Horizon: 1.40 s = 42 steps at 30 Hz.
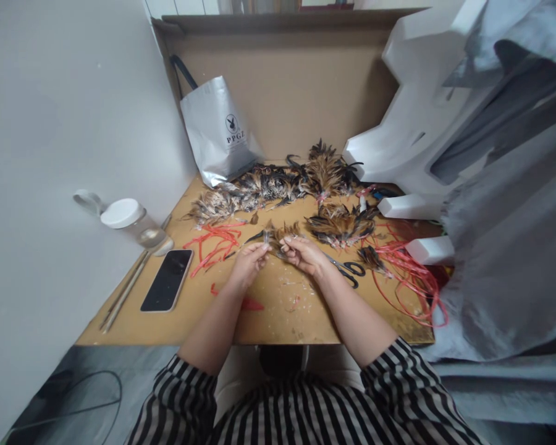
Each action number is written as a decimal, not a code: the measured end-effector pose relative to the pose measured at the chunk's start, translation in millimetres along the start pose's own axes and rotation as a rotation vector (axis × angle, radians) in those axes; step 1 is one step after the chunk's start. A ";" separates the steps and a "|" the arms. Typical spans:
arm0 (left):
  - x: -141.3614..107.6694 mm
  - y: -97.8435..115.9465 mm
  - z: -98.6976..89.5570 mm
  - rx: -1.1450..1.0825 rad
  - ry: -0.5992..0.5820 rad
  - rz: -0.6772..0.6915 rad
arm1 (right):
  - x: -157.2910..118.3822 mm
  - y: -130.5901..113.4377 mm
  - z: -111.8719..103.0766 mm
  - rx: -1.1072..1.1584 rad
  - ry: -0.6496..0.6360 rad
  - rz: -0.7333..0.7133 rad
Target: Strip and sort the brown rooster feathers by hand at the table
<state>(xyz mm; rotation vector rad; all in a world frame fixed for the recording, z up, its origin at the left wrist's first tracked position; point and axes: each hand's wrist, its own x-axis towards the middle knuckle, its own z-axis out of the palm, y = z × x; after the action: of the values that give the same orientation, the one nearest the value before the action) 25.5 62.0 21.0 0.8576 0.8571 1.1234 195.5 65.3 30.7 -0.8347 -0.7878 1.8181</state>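
Observation:
Both of my hands meet over the middle of the table, fingertips closed in pinches. My left hand (252,261) grips a feather by its pale base. Brown feathers (285,231) stand up just beyond my fingertips, and my right hand (304,254) pinches the feathers close to their lower ends. Scissors (353,269) with black handles lie beside my right wrist. A bunch of brown and black feathers (340,225) rests past my right hand. Red plastic strips (217,246) lie to the left of my left hand.
A heap of feathers (259,185) runs along the back before a silver bag (217,133). On the left are a phone (167,281), sticks (126,290) and a lidded bottle (134,222). Red strands (410,278) and a white frame (414,93) with grey cloth (514,235) occupy the right.

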 end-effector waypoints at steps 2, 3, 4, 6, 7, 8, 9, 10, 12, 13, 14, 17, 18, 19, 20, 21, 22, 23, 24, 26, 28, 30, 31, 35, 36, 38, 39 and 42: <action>-0.2 0.7 -0.6 -0.014 -0.019 -0.012 | -2.1 -0.8 1.1 -0.029 -0.031 0.015; -0.5 1.1 -0.7 -0.017 -0.031 -0.010 | -3.3 -1.0 1.8 -0.051 -0.053 0.019; -1.0 1.5 -0.5 -0.017 -0.046 -0.004 | -4.3 -0.9 2.6 -0.078 -0.074 0.019; -2.3 2.4 0.3 -0.006 -0.080 0.011 | -6.0 -0.3 4.2 -0.147 -0.103 0.012; -3.0 2.8 0.8 0.007 -0.094 0.016 | -6.5 0.3 4.8 -0.184 -0.113 0.008; -3.6 3.1 1.4 0.024 -0.102 0.018 | -6.9 0.9 5.4 -0.218 -0.121 0.006; -4.1 3.2 1.9 0.041 -0.106 0.020 | -7.3 1.6 6.0 -0.247 -0.128 0.005; -4.4 3.1 2.3 0.055 -0.111 0.021 | -7.6 2.1 6.4 -0.271 -0.134 0.006; -4.2 2.5 2.3 0.070 -0.132 0.022 | -8.7 2.7 7.1 -0.322 -0.153 0.021; -3.7 2.0 2.0 0.071 -0.144 0.023 | -9.5 2.6 7.3 -0.351 -0.167 0.034; -3.2 1.6 1.6 0.069 -0.152 0.024 | -10.3 2.3 7.6 -0.380 -0.181 0.050; -1.4 0.9 -0.2 0.066 -0.134 0.046 | -12.4 0.6 7.9 -0.423 -0.230 0.088; -1.1 1.0 -0.8 0.065 -0.121 0.059 | -12.7 0.1 7.7 -0.420 -0.240 0.092; -1.0 1.4 -1.2 0.063 -0.106 0.070 | -12.5 -0.3 7.2 -0.413 -0.243 0.094; -1.1 2.0 -1.5 0.059 -0.092 0.079 | -12.0 -0.5 6.4 -0.403 -0.239 0.095; -1.4 2.8 -1.8 0.053 -0.083 0.081 | -11.2 -0.4 5.3 -0.392 -0.229 0.095; -1.8 3.8 -2.1 0.044 -0.077 0.079 | -10.3 -0.3 4.1 -0.385 -0.216 0.094; -2.1 4.9 -2.4 0.034 -0.073 0.073 | -9.5 -0.3 2.7 -0.384 -0.203 0.093; -2.4 6.0 -2.8 0.022 -0.071 0.065 | -8.9 -0.5 1.3 -0.388 -0.186 0.089; -2.4 8.2 -4.0 -0.006 -0.062 0.053 | -9.2 -2.3 -0.9 -0.430 -0.151 0.071; -1.7 10.1 -5.3 -0.032 -0.041 0.048 | -11.9 -6.3 -2.5 -0.536 -0.180 0.054; -1.1 11.3 -6.2 -0.049 -0.025 0.049 | -15.8 -11.7 -3.6 -0.709 -0.309 0.049; -0.9 11.7 -6.2 -0.054 -0.022 0.053 | -17.7 -14.2 -4.0 -0.797 -0.384 0.047; -2.2 12.1 -3.8 -0.031 -0.036 0.063 | -19.6 -16.9 -3.5 -0.927 -0.404 -0.024; -2.7 11.8 -2.8 -0.020 -0.038 0.062 | -18.8 -15.3 -2.4 -0.909 -0.351 -0.046; -3.4 10.5 -0.7 0.000 -0.037 0.060 | -16.7 -9.7 1.0 -0.842 -0.232 -0.074; -3.5 9.5 0.2 0.009 -0.036 0.062 | -15.7 -6.2 3.3 -0.794 -0.190 -0.072; -2.8 6.0 1.7 0.044 -0.064 0.064 | -12.8 5.1 11.3 -0.612 -0.157 -0.021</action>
<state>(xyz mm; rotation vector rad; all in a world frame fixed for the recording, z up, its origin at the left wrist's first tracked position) 24.2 60.3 27.5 0.9583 0.8090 1.1298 187.8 49.9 35.5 -1.0630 -1.4903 1.6495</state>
